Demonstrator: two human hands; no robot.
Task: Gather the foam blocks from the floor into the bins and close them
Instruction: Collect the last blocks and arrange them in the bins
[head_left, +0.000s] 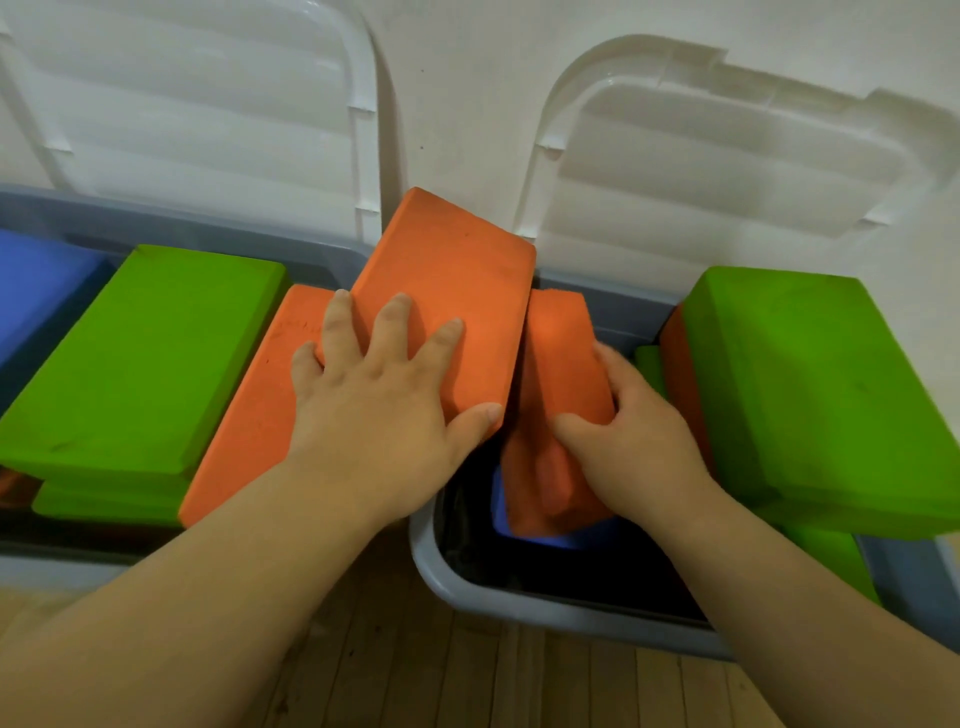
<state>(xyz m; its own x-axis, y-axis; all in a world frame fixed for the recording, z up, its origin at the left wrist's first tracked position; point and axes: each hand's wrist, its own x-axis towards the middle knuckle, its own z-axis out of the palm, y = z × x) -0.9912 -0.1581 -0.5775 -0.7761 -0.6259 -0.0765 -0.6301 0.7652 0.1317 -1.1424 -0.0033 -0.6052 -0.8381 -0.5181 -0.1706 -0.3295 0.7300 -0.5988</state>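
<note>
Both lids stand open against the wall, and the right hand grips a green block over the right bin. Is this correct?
Not quite. The head view shows the right hand gripping an orange block, not a green one. The lids do stand open against the wall, and the block is over the right bin.

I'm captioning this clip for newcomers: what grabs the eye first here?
At centre, the left hand spreads over a tilted orange block, thumb hooked on its near end, while the right hand grips a second orange block in the right bin. Big green blocks flank them, one left, one right.
</note>
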